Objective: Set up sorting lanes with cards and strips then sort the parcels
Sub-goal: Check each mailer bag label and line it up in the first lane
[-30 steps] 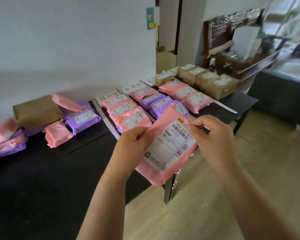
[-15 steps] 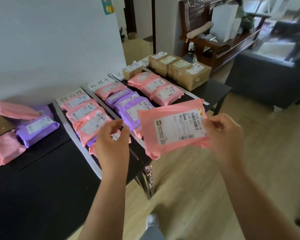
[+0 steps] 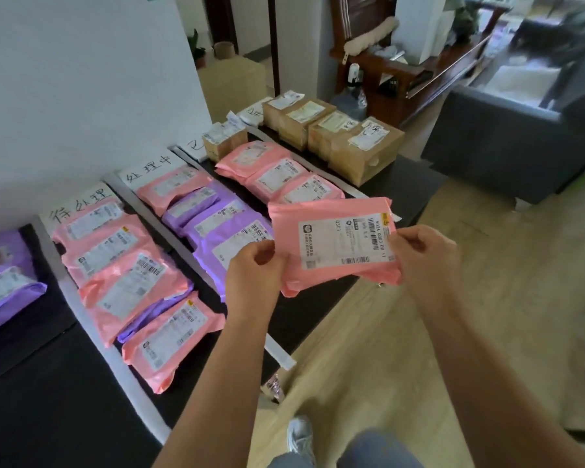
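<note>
I hold a pink parcel (image 3: 331,228) with a white shipping label flat in the air, over the table's front edge. My left hand (image 3: 254,275) grips its left edge and my right hand (image 3: 423,261) pinches its right edge. On the black table (image 3: 48,417) white strips (image 3: 92,332) divide lanes, each headed by a handwritten card (image 3: 78,204). The left lane holds pink parcels (image 3: 125,288). The middle lane has pink and purple parcels (image 3: 227,231). A third lane holds pink parcels (image 3: 284,177), and brown boxes (image 3: 362,146) fill the far lane.
Purple parcels (image 3: 4,285) lie on the table's left part outside the lanes. A white wall runs behind the table. A grey sofa (image 3: 520,140) and a wooden bench (image 3: 402,69) stand on the right. Wooden floor and my shoe (image 3: 299,437) lie below.
The parcel has turned level and moved right toward the far lanes. My left hand, which had let go half a second ago, grips its left edge again. My view has shifted right.
</note>
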